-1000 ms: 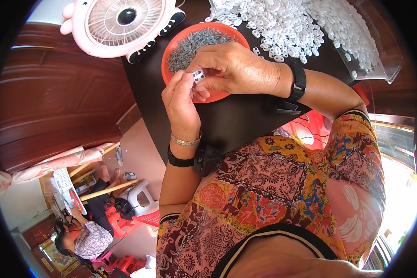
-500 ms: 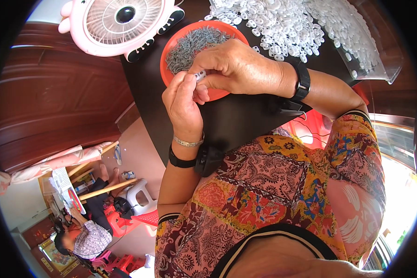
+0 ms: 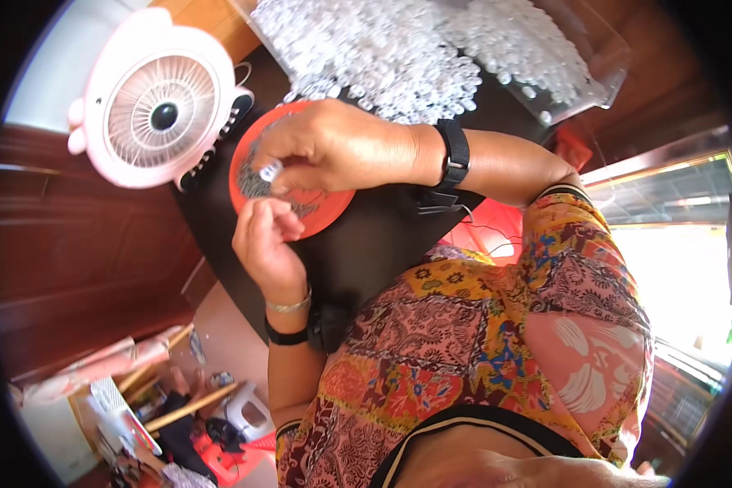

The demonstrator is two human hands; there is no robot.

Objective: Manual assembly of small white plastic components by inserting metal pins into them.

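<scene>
In my right hand (image 3: 333,150), a small white oval plastic piece with dark holes (image 3: 270,170) is pinched between thumb and fingertips. This hand hovers over a round orange-red bowl (image 3: 340,205) partly filled with thin grey screw-like pieces (image 3: 256,180). My left hand (image 3: 270,244) is just below, at the bowl's near left rim, apart from the right hand. Its fingers are curled in and closed; whatever they hold, if anything, is hidden. Both wrists carry black straps, and the left one also a metal bracelet.
A pink-white fan (image 3: 159,114) stands left of the bowl on the black table (image 3: 374,236). Behind the bowl lies a big heap of white oval pieces (image 3: 374,57), and a clear tray (image 3: 590,99) holds more. A person, partly visible, sits at the lower left among stools.
My hands, which met around the white piece, have parted, and the piece is now in my right hand alone. The whole view has shifted and turned, with the bowl lower and farther left.
</scene>
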